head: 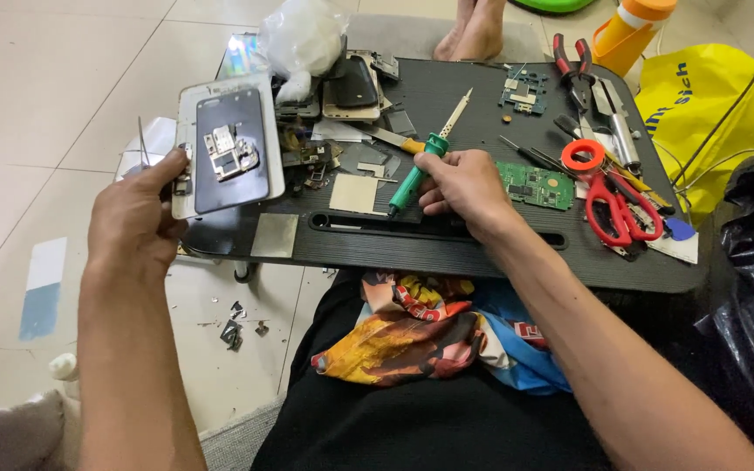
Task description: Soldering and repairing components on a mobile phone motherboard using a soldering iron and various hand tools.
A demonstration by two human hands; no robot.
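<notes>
The left hand [137, 218] grips an opened white phone [227, 144], lifted above the black tray's [447, 249] left edge. The right hand [464, 187] clasps a green soldering iron [421, 166] over the tray. A yellow bag [713, 105] with blue lettering lies at the far right, beside red scissors [608, 187].

left hand [137, 218]: phone frame [229, 144] in it, left of surface [482, 253] | right hand [464, 187]: soldering iron [425, 157] in it, circuit board [536, 185] just right, scissors [608, 187] farther right
</notes>
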